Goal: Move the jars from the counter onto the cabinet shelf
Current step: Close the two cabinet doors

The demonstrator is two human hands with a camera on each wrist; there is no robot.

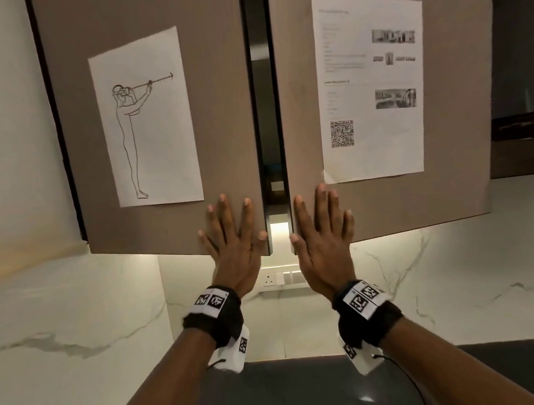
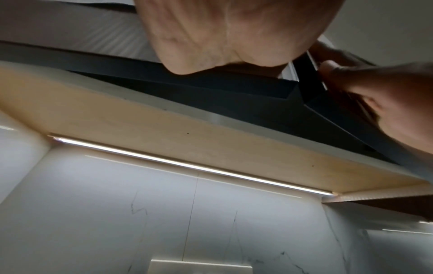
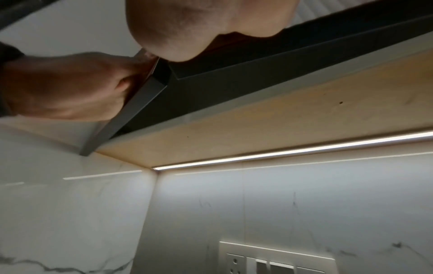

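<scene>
The left hand (image 1: 233, 238) lies flat, fingers (image 1: 224, 213) spread, on the lower corner of the left taupe wooden cabinet door (image 1: 153, 121). The right hand (image 1: 322, 236) lies flat, fingers straight and close together, on the right taupe door (image 1: 389, 197). A narrow gap (image 1: 266, 104) separates the doors. The jars cannot be made out in any view. The dark grey desk (image 1: 293, 392) lies below.

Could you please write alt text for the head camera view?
Both hands, left hand and right hand, lie flat with fingers spread on two nearly shut cabinet doors, left door and right door, a narrow gap between. Each door bears a printed sheet.
</scene>
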